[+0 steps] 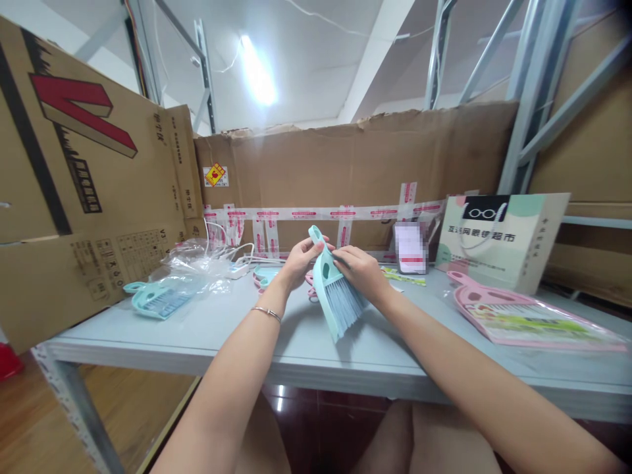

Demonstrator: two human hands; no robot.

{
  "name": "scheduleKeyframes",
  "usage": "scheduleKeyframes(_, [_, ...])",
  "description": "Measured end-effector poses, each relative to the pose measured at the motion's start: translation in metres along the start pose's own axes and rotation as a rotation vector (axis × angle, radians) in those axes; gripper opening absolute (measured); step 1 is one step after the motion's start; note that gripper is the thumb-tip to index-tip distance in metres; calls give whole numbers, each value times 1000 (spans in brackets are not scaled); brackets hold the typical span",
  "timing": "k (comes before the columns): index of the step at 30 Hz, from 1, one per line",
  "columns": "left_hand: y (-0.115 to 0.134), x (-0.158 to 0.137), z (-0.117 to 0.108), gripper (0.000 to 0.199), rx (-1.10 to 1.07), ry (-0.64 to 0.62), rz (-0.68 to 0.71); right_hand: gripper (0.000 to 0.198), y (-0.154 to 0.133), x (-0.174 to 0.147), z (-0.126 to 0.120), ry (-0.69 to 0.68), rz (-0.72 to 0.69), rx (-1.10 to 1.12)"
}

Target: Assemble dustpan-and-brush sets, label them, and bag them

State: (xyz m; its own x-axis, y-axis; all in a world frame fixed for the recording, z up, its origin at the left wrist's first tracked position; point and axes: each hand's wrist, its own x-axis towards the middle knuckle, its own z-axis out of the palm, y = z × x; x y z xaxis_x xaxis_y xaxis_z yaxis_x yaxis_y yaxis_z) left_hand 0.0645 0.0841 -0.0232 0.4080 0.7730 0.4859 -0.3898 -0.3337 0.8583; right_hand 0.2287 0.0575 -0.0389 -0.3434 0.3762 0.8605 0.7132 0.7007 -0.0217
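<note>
I hold the teal brush [332,284] above the grey table [276,342], my left hand [299,259] pinching its handle, my right hand [359,271] clamped on its body. Its long axis tilts: handle up-left, bristles down-right toward me.

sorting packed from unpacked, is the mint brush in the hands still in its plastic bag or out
Out. The mint brush is bare between the left hand and right hand; no wrap shows over its bristles.

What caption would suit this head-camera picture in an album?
Both hands, left and right, hold a teal hand brush above a grey table.
</note>
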Motion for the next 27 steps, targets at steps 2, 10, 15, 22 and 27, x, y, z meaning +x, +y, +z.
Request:
scheduleKeyframes(2, [-1, 1, 0, 43, 4, 18, 12, 25, 0, 1, 0, -7, 1, 1])
scheduleKeyframes(10, [0, 2, 3, 47, -53, 112, -19, 24, 1, 3, 4, -43, 29, 36])
scheduleKeyframes(15, [2, 3, 4, 42, -54, 185, -18, 28, -3, 5, 5, -42, 93, 104])
scheduleKeyframes(22, [6, 2, 5, 36, -94, 207, -57, 18, -4, 8, 6, -85, 97, 145])
scheduleKeyframes(27, [6, -1, 5, 37, -118, 135, -51, 14, -3, 6, 6, -71, 180, 258])
